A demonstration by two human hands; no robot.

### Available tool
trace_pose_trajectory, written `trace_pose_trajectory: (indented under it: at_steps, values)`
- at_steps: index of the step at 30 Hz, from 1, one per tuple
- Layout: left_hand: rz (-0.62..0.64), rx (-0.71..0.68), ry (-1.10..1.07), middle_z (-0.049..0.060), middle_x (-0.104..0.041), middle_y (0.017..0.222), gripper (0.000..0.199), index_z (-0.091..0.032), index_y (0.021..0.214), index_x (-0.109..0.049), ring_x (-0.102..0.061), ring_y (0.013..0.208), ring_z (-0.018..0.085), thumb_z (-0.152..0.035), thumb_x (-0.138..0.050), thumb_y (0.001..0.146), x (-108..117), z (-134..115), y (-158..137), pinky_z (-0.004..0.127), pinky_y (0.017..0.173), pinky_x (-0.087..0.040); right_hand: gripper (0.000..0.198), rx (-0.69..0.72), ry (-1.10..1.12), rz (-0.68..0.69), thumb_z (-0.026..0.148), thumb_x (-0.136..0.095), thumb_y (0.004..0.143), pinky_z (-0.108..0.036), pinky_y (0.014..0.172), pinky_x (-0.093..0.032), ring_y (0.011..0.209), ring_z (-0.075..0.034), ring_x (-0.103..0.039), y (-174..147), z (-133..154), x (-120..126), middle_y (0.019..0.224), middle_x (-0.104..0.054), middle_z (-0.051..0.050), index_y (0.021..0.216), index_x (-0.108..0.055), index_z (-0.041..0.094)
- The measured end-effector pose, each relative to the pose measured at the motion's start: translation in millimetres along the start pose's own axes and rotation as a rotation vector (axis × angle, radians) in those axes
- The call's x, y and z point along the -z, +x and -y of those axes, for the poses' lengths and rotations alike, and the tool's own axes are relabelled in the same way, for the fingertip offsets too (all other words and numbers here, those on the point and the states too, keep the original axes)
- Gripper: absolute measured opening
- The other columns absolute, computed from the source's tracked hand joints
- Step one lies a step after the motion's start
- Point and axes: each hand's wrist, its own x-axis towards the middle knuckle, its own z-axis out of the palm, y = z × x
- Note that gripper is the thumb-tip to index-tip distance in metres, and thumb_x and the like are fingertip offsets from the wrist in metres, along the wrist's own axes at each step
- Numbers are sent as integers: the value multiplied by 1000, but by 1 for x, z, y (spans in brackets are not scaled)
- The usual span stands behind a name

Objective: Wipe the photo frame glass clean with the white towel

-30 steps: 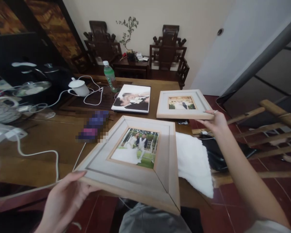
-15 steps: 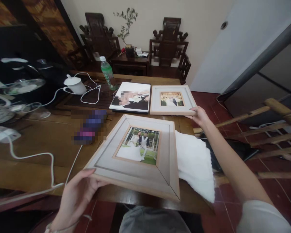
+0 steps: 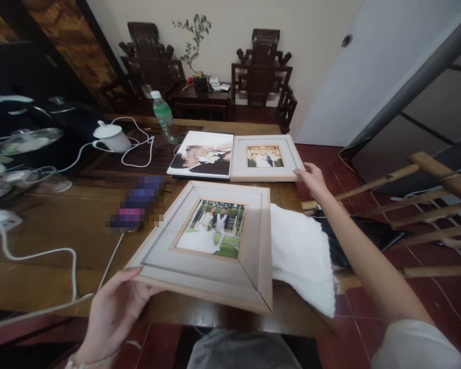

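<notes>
Gripping pale wooden frame [image 3: 211,246], left hand [image 3: 113,312]

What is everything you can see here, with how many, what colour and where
Large picture frame: 1, pale wood, near table edge.
Small picture frame: 1, pale, far right of table.
Photo print: 1, left of and against small frame.
Cloth: 1, white, right of large frame.
Bottle: 1, green, far side.
Teapot: 1, white, far left.
Cables: several, white, left.
Table: 1, brown wood.
Chairs: 2, dark, by wall.
Left hand: grips large frame's near corner.
Right hand: touches small frame's corner.
</notes>
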Motion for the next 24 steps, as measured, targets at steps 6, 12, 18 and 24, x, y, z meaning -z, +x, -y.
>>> trace_pose_trajectory:
  at_steps: [6,12,18,24]
  values:
    - [-95,-28,3,2,-78,70,23,-19,71,-71,-73,55,26,-4,-63,55,3,-8,-2,32,45,-64,25,970,-411,290,16,-64,90,-51,104,-53,123,-28,-63,-147,30,51,129,-66,-12,113,-63,25]
    - [-116,-52,-3,0,-79,74,38,-22,86,-75,-73,56,25,-5,-61,55,2,-12,-8,30,44,-63,26,1269,-714,556,3,-60,87,-55,105,-54,140,-38,-52,-254,-1,65,139,-62,-24,110,-65,14]
    - [4,-64,16,3,-82,89,50,-21,105,-77,-77,69,29,-6,-67,59,13,-9,4,35,52,-67,30,1170,-1081,438,-3,-61,72,-45,75,-61,100,-34,-67,-233,-15,45,123,-73,-18,93,-72,16]
    - [62,-88,21,4,-83,93,50,-20,106,-77,-77,69,28,-7,-73,59,17,-5,8,37,55,-68,7,922,-509,80,17,-68,86,-43,77,-57,90,-28,-69,-183,11,82,104,-75,-11,81,-72,20]
